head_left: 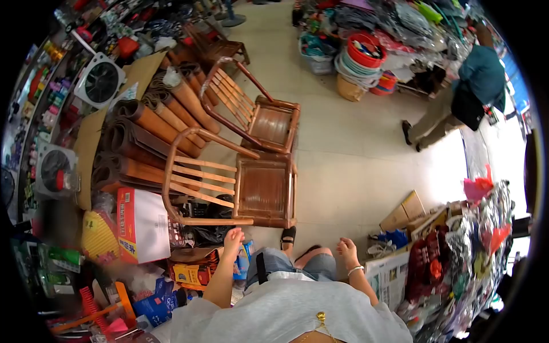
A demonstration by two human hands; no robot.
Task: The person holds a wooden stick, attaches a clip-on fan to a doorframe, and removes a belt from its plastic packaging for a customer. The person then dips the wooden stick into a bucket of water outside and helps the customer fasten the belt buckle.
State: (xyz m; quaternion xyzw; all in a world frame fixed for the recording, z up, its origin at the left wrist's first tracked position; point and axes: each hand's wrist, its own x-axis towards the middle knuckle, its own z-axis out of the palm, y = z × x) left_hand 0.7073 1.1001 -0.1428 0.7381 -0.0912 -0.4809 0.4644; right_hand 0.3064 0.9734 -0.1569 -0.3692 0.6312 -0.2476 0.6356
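My left hand (233,240) is raised in front of me, its fingers loosely curled with nothing visible in them. Just beyond it is the armrest of a brown bamboo chair (264,188), apart from the hand as far as I can make out. A second bamboo chair (273,127) stands against the far side of the first. My right hand (347,251) hangs at my right side, fingers curled in and holding nothing that I can see. A bracelet (355,269) circles that wrist. Near it are cardboard and a printed carton (389,277).
Rolled brown mats (166,117) lean at the left, beside a white and red box (143,223) and boxed fans (100,80). Stacked buckets (366,51) stand at the back. Wrapped goods (480,246) crowd the right. Another person (477,74) is by the doorway.
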